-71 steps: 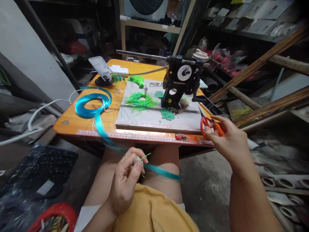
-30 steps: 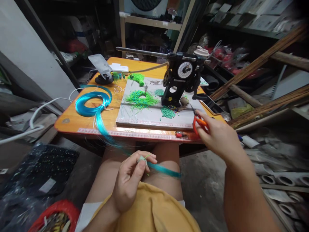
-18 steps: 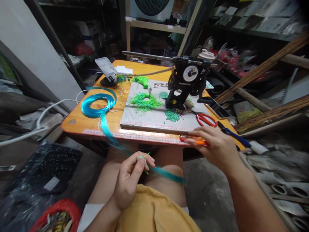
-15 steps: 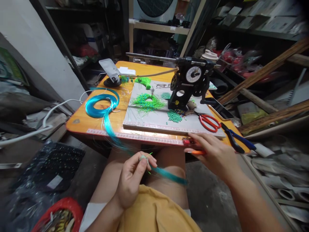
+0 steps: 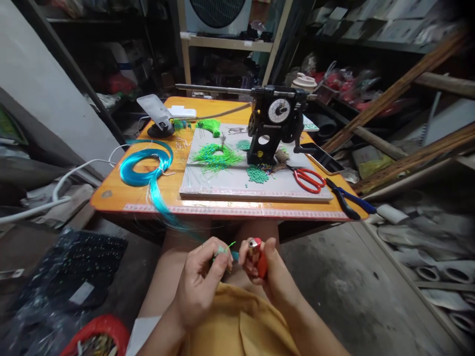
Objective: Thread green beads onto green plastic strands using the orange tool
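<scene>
My left hand (image 5: 198, 282) pinches the end of a teal fibre bundle (image 5: 224, 251) over my lap, with short green thread ends sticking out of the pinch. The bundle runs up to a teal coil (image 5: 144, 168) on the orange table (image 5: 111, 190). My right hand (image 5: 265, 269) is closed round a red lighter (image 5: 258, 254), held upright right beside the pinched end. Red-handled scissors (image 5: 309, 179) lie on the white board (image 5: 230, 188), apart from both hands.
A black winding machine (image 5: 272, 123) with a dial stands on the board among green threads (image 5: 213, 157) and green beads (image 5: 256, 174). Blue-handled pliers (image 5: 349, 200) and a phone (image 5: 321, 157) lie at the table's right edge. A phone stand (image 5: 158, 116) sits at the back left.
My right hand laid the scissors on the board, took the red lighter from the table's front edge and brought it down beside my left hand. My left hand kept its pinch.
</scene>
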`<action>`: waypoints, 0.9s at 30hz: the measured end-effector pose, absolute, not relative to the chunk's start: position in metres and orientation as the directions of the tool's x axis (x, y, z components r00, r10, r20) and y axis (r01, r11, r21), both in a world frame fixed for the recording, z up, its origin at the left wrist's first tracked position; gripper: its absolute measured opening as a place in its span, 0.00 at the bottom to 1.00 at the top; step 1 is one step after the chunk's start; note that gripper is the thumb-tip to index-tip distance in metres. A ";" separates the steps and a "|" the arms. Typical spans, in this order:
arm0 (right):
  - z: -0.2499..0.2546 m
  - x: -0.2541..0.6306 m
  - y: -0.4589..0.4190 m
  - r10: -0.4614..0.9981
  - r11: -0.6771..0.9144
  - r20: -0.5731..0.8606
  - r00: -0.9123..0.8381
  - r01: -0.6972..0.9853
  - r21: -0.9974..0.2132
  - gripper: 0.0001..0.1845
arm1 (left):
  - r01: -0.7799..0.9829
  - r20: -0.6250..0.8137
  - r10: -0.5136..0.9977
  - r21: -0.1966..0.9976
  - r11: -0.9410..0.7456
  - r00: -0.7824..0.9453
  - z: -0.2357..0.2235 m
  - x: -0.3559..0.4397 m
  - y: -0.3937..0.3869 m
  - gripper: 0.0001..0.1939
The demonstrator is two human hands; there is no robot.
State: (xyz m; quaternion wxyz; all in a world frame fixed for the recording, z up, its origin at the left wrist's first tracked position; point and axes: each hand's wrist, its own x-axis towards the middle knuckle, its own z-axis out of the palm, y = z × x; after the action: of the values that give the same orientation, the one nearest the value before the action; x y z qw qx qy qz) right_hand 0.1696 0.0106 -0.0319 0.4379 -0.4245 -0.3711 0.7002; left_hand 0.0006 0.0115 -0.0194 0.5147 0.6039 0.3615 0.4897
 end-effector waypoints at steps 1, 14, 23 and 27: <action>-0.033 0.165 0.013 0.921 -0.369 -0.295 -0.253 -0.332 -0.868 0.40 | -0.049 0.229 0.936 0.973 -0.224 0.269 -0.019 0.001 0.011 0.16; -0.030 0.151 0.013 0.889 -0.451 -0.363 -0.281 -0.388 -0.804 0.33 | -0.006 0.244 0.915 0.967 -0.256 0.321 -0.012 0.003 0.009 0.14; -0.021 0.151 0.012 0.892 -0.441 -0.362 -0.269 -0.349 -0.827 0.33 | 0.000 0.195 0.923 0.978 -0.207 0.332 -0.016 0.002 0.008 0.13; -0.021 0.151 0.012 0.888 -0.449 -0.373 -0.268 -0.338 -0.827 0.34 | 0.005 0.205 0.922 0.976 -0.219 0.327 -0.014 0.003 0.009 0.14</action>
State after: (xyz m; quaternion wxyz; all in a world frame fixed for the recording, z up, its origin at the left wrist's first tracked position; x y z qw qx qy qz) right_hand 0.1512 0.0125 -0.0215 0.4195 -0.4362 -0.3155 0.7309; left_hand 0.0027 0.0088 -0.0138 0.5080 0.6369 0.3641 0.4513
